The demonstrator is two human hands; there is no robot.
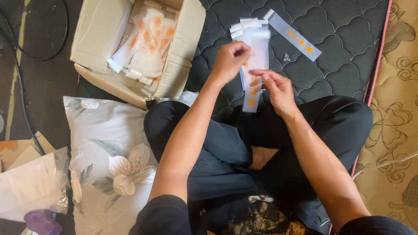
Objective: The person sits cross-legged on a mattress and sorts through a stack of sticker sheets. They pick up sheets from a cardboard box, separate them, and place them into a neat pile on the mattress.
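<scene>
Fingers of the left hand (229, 60) pinch a stack of clear strips (256, 56) above the lap; the right hand (277, 86) nips its lower end. Open mattress (338, 22) lies beyond, cardboard box (139, 44) to the left.

A bundle of long, narrow translucent white strips (255, 52) is held up above the lap, over the dark quilted mattress (338, 17). The strips are stacked face to face and stand nearly upright, their white top ends fanned slightly apart. Each carries a row of small orange patches; on the front strip these show near its lower end. The left hand (228, 60) clasps the bundle at its left edge around mid-height, and the right hand (277, 86) pinches the front strip low down. One more strip (292, 34) juts from behind the bundle, slanting down to the right, with three orange patches along it
</scene>
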